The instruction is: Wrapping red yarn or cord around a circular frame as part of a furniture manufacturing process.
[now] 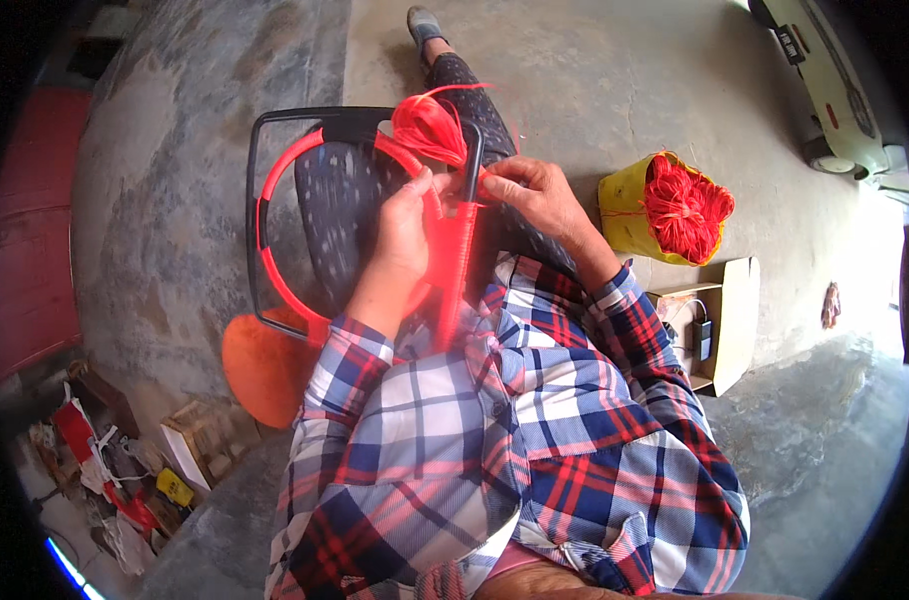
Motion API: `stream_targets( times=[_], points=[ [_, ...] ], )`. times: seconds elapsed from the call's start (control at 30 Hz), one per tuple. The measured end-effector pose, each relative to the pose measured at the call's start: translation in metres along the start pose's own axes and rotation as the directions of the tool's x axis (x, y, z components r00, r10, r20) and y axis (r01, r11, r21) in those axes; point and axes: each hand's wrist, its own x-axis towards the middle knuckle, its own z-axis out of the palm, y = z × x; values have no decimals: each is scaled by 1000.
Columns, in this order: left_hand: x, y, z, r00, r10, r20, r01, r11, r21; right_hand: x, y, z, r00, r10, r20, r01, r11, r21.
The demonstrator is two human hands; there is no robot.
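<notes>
Across my lap rests a black metal frame (253, 215) with rounded corners. Inside it is a ring (280, 270) wrapped in red strands. The frame's right-hand bar is wound with red plastic cord (462, 250) along its near part, while its far part is bare black. A looped red bundle of the cord (430, 128) lies over the far right corner. My left hand (403, 230) is closed on red cord beside the ring. Against the right bar my right hand (543, 198) pinches red cord; its fingertips are partly hidden.
To my right stands a yellow sack (625, 205) full of red cord bundles. Nearer is an open cardboard box (737, 320) with a black device and cable. An orange round seat (265, 370) sits at my left. Clutter (105, 460) lies lower left; a car (825, 90) stands far right.
</notes>
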Motion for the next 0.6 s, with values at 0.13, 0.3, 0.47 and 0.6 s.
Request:
stream_targets(
  times=[0.13, 0.3, 0.47, 0.6],
  points=[
    [0, -3, -6, 999, -24, -36, 25, 999, 25, -1, -12, 3, 987, 124, 102, -127, 992, 23],
    [4, -8, -8, 995, -7, -102, 10, 1000, 23, -2, 5, 1, 998, 65, -23, -64, 998, 10],
    [-1, -6, -10, 995, -57, -77, 70, 982, 177, -37, -22, -35, 960, -77, -270, 240, 724, 647],
    [-6, 0, -4, 988, -128, -91, 151, 933, 328, -93, -34, -103, 972, -166, -167, 231, 533, 814]
  ],
)
